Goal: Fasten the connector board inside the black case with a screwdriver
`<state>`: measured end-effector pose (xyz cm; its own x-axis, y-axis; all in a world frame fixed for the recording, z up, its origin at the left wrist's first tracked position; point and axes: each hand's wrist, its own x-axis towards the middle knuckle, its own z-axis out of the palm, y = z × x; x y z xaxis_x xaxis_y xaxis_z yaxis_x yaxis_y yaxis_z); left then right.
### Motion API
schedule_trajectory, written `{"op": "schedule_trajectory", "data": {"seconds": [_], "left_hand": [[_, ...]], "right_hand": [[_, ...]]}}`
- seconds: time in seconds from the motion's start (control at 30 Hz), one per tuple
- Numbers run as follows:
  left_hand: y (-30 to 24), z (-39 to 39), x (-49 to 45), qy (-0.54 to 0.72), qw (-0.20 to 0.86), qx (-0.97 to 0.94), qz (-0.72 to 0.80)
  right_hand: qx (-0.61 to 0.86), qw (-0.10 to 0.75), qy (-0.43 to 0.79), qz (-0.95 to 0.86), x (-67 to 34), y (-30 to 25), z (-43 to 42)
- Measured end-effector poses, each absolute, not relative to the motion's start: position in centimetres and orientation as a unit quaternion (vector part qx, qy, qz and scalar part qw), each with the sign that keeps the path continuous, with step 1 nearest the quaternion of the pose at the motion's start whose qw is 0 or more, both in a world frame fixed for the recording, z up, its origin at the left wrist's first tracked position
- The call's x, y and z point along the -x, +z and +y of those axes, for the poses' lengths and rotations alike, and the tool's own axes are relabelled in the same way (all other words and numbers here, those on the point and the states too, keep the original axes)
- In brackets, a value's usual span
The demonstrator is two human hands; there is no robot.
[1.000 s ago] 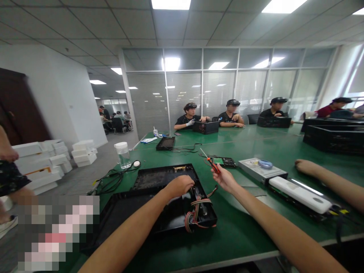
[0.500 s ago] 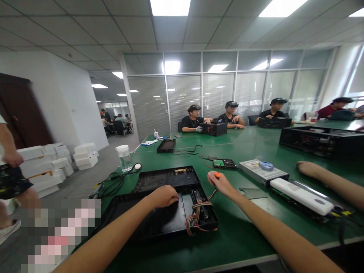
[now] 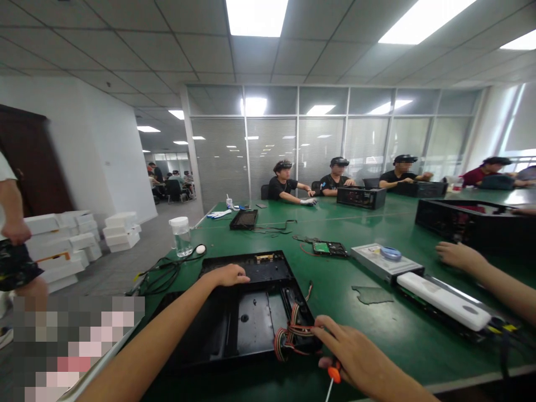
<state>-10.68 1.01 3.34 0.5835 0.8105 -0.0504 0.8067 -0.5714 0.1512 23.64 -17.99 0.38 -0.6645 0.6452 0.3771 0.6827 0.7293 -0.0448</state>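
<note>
Loosely curled, the left hand (image 3: 230, 275) hovers over the case (image 3: 259, 335), its grip unclear; the right hand (image 3: 355, 349) clasps a screwdriver (image 3: 334, 374) beside the wires (image 3: 280, 341).

Head view (forward and down).

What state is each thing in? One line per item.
Right hand: closed on screwdriver.
Screwdriver: held, shaft toward the wearer.
Left hand: half-curled; contents, if any, hidden.
Black case: lying open side up.
Striped cable: bundled in loops.
Bottle: upright, white lid on.
Blue ring: flat on silver drive.
</note>
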Motion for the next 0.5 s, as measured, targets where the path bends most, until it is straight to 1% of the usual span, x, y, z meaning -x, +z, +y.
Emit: {"op": "schedule_trajectory", "data": {"seconds": [0.1,0.2,0.3,0.4,0.5], "left_hand": [[2.9,1.9,10.7,0.008,0.133,-0.879,0.458],[2.6,2.1,10.1,0.009,0.139,-0.880,0.454],[2.7,2.2,9.4,-0.026,0.086,-0.892,0.443],[2.7,2.3,9.4,-0.062,0.004,-0.899,0.433],[2.5,2.3,9.8,-0.054,-0.029,-0.902,0.426]], "right_hand": [[0.387,0.179,-0.038,-0.904,-23.3,-0.2,-18.5],[0.404,0.198,-0.035,-0.892,-22.8,-0.8,-18.6],[0.410,0.215,-0.044,-0.885,-22.6,-1.4,-18.1],[0.408,0.205,-0.043,-0.888,-22.6,-1.6,-17.7],[0.394,0.186,-0.056,-0.898,-22.6,-1.7,-17.9]]}}
